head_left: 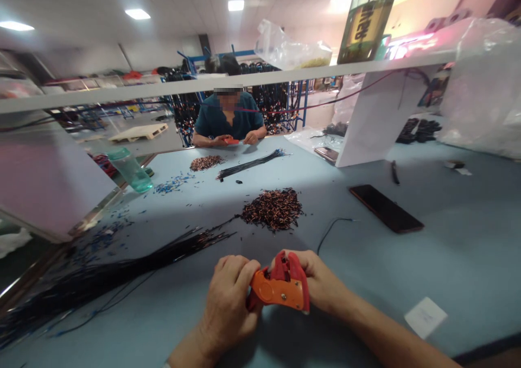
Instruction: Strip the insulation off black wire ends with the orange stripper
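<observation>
An orange and red hand tool is held above the blue table, near its front edge. My left hand is wrapped round the tool's left end. At its red right end, the fingers of my right hand are closed, partly hidden behind the tool; any wire between them is too small to make out. Beyond my hands lies a pile of short dark and copper-coloured pieces. A long bundle of black wires stretches across the left side. One loose black wire curves on the table right of the pile.
Across the table, a person holds a red tool. A dark phone and white paper lie at the right. Blue scraps and a green cup are at the left. A shelf spans overhead.
</observation>
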The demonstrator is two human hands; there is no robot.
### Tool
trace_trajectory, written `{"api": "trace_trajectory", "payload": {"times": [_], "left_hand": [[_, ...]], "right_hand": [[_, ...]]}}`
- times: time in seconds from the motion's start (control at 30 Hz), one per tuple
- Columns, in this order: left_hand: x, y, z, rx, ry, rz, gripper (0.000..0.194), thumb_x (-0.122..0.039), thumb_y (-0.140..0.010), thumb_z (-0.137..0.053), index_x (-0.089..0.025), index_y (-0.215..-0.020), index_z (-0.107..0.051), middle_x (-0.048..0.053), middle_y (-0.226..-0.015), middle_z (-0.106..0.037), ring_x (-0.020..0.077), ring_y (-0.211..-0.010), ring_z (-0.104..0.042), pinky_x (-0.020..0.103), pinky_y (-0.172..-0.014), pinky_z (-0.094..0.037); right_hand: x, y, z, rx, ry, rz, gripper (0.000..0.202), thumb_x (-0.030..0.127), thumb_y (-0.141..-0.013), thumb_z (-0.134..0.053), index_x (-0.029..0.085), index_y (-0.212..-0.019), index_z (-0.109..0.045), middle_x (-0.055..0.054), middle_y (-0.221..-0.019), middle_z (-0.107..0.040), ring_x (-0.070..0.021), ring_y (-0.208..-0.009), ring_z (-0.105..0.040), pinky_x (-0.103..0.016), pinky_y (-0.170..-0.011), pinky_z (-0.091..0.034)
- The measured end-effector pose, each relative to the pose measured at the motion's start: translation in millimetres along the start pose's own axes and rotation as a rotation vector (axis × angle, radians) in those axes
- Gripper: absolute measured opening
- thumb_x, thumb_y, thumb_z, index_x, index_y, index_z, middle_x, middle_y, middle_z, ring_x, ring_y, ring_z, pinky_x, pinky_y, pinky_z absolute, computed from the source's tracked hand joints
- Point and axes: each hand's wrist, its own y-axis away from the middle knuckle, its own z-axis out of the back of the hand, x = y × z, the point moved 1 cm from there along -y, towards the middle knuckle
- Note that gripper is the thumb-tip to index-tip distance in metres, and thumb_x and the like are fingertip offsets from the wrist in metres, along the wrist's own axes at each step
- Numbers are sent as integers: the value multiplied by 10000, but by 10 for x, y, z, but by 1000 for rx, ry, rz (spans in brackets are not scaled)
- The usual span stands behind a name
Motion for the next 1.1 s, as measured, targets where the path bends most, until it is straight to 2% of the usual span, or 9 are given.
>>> {"api": "trace_trajectory", "payload": {"times": [0.23,0.53,0.77,0.93,1.1], "left_hand": [[15,-3,-8,3,20,-11,271,-134,-791,-501,-158,-1061,-494,97,-857,-570,236,-760,-511,377,-669,-441],[22,1,0,27,33,-41,390,-150,-811,-502,-142,-1199,-470,132,-968,-591,246,-825,-565,398,-704,-514],[44,26,-25,0,-36,-40,477,-135,-788,-512,-157,-1263,-472,119,-988,-581,251,-888,-596,515,-915,-489],[58,8,-23,-1,-57,-14,417,-163,-799,-520,-165,-1216,-500,124,-965,-597,248,-831,-587,400,-720,-533],[73,6,-19,16,-78,-26,414,-161,-792,-513,-148,-1206,-508,136,-951,-619,257,-808,-582,394,-676,-524]], "right_hand": [[14,26,-29,10,11,59,129,138,-793,-551,151,-671,-593,51,-611,-528,-75,-543,-447,-181,-525,-394],[31,14,-24,-11,52,70,131,166,-804,-572,148,-689,-634,34,-639,-554,-93,-580,-475,-193,-549,-415],[45,7,-29,-29,70,81,148,154,-770,-549,163,-628,-591,45,-589,-516,-83,-537,-432,-186,-518,-388],[15,-3,-53,-49,50,80,165,134,-752,-530,159,-606,-603,49,-565,-541,-81,-519,-453,-188,-522,-405],[3,-5,-72,-56,27,61,172,117,-737,-523,165,-604,-619,63,-493,-537,-77,-458,-453,-178,-472,-392]]}}
